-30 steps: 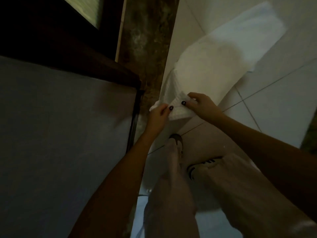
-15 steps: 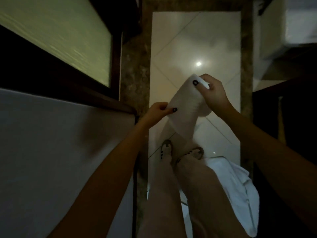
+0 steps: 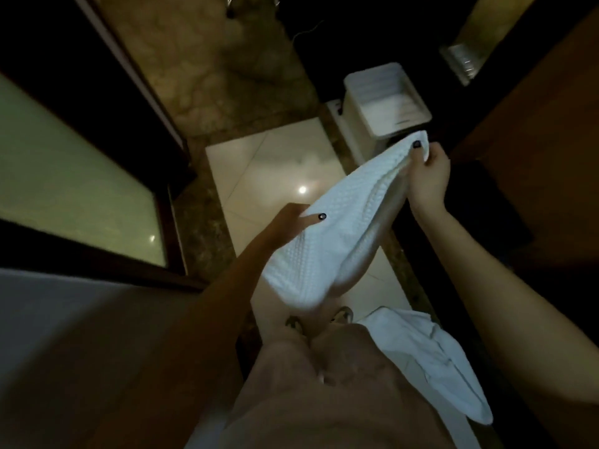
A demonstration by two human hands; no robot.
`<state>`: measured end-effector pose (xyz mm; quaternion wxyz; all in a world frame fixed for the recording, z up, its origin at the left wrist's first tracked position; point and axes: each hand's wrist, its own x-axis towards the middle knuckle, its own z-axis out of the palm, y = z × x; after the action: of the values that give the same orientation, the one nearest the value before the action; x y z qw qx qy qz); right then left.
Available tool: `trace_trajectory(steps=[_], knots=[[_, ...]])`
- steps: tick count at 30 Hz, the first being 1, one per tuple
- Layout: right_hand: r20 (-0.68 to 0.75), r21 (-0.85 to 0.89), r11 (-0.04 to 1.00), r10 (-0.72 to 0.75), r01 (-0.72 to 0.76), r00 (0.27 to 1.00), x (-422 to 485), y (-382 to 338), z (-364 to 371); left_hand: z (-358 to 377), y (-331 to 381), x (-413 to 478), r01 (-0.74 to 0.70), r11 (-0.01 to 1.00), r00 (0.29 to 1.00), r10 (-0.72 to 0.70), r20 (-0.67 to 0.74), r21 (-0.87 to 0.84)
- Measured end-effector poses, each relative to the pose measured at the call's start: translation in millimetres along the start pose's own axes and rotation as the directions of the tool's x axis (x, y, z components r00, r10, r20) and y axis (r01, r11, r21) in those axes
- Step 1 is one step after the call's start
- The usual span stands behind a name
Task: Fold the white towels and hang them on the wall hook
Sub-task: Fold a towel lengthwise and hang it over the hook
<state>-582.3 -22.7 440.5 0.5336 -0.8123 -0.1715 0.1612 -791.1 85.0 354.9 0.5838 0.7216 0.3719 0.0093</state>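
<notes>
Nearest: trouser legs (image 3: pixel 324 384) seen from above. A second towel (image 3: pixel 431 361), white, lies crumpled on the floor (image 3: pixel 275 170) just right of the legs, not yet folded.

Mid: the held towel (image 3: pixel 334 241), white waffle weave, is up in the air in front of the legs, slung between both hands and sagging to a rounded pouch at its low end. It appears doubled lengthwise; layers not fully even.

Left hand (image 3: pixel 290 223): closed on the near, lower edge, thumb laid on top of the cloth. Right hand (image 3: pixel 429 176): raised higher and further right, fingers and thumb curled round the far top corner. Nothing else is held by either hand.

Step judged: fold in progress, approx. first fold only. Recommended: corners to be matched before the pinch is shifted; cloth to be pulled taut so the sag is taken out; low end to be kept off the floor; edges to be squared, then halved again to a strip fit for hanging.

Far: white bin (image 3: pixel 385 98) at the floor's far right edge; frosted glass panel (image 3: pixel 64 176) at left. Wall hook not in view; position cannot be told.
</notes>
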Motion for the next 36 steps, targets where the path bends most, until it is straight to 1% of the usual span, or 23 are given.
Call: trace_trajectory(steps=[1,3,5,8,10,12,14,15,16,18,19,21,23,27,28,29,31,32,34,36], knots=[[-0.08,-0.007,1.0,-0.014,0.014,0.997,1.5,0.0,-15.7,-3.8,21.7,7.4,-0.059,0.998,0.998,0.059,0.002,0.032],[-0.169,-0.015,0.998,-0.06,0.058,0.984,5.0,2.0,-45.1,-8.2,62.1,23.2,-0.158,0.986,0.987,0.157,0.019,0.061],[-0.187,0.0,0.994,-0.106,0.108,0.977,7.3,0.3,-72.6,-8.5,97.5,36.1,-0.229,0.971,0.973,0.226,0.049,0.07],[-0.165,0.008,0.976,-0.211,0.216,0.963,12.1,-8.2,-110.7,-2.4,145.4,56.8,-0.334,0.941,0.939,0.327,0.108,0.057],[-0.113,-0.027,0.955,-0.296,0.295,0.948,14.2,-19.7,-132.8,7.4,179.6,73.0,-0.393,0.918,0.918,0.386,0.09,0.064],[-0.008,-0.065,0.942,-0.331,0.33,0.944,19.0,-31.0,-151.8,19.9,215.2,88.8,-0.447,0.89,0.893,0.44,0.093,0.085],[0.113,-0.072,0.947,-0.305,0.314,0.946,29.3,-41.3,-169.6,33.9,250.9,102.7,-0.501,0.858,0.862,0.483,0.154,0.116],[0.163,-0.078,0.949,-0.291,0.306,0.943,35.5,-46.9,-177.9,41.4,268.5,107.6,-0.528,0.838,0.842,0.496,0.213,0.138],[0.201,-0.089,0.948,-0.285,0.307,0.937,42.9,-52.9,-185.8,49.3,285.9,111.3,-0.563,0.812,0.811,0.506,0.293,0.155],[0.259,-0.106,0.947,-0.268,0.304,0.928,57.8,-66.5,-201.4,65.7,320.7,114.9,-0.651,0.742,0.715,0.528,0.459,0.16],[0.289,-0.081,0.956,-0.25,0.283,0.924,65.0,-73.2,-209.5,72.7,337.3,115.5,-0.69,0.707,0.667,0.536,0.517,0.157],[0.338,-0.008,0.976,-0.204,0.219,0.919,76.9,-84.0,-225.9,83.3,366.0,116.8,-0.74,0.66,0.593,0.551,0.587,0.128],[0.361,0.021,0.983,-0.176,0.181,0.916,85.4,-90.1,-243.5,93.9,388.8,119.7,-0.769,0.632,0.538,0.56,0.63,0.096],[0.437,-0.078,0.972,-0.166,0.221,0.884,100.0,-91.6,-276.4,119.4,426.6,126.7,-0.818,0.569,0.445,0.535,0.718,0.084],[0.424,-0.092,0.972,-0.157,0.215,0.892,103.3,-91.2,-283.4,127.4,434.2,129.3,-0.825,0.561,0.424,0.539,0.728,0.065],[0.381,-0.086,0.978,-0.144,0.19,0.913,105.3,-90.1,-289.2,135.6,440.5,132.6,-0.826,0.562,0.408,0.555,0.725,0.035],[0.235,-0.093,0.983,-0.13,0.155,0.963,107.8,-86.0,-298.1,153.4,449.3,142.3,-0.828,0.561,0.391,0.6,0.697,-0.018],[0.158,-0.125,0.981,-0.131,0.151,0.979,109.9,-83.4,-301.6,161.9,452.4,147.8,-0.832,0.554,0.386,0.618,0.686,-0.031],[0.041,-0.165,0.976,-0.138,0.143,0.99,112.4,-78.4,-308.4,175.9,454.2,160.9,-0.823,0.565,0.374,0.624,0.686,-0.066],[-0.06,-0.163,0.975,-0.163,0.152,0.985,114.4,-76.8,-314.5,184.7,454.7,177.8,-0.788,0.609,0.37,0.586,0.721,-0.09]])
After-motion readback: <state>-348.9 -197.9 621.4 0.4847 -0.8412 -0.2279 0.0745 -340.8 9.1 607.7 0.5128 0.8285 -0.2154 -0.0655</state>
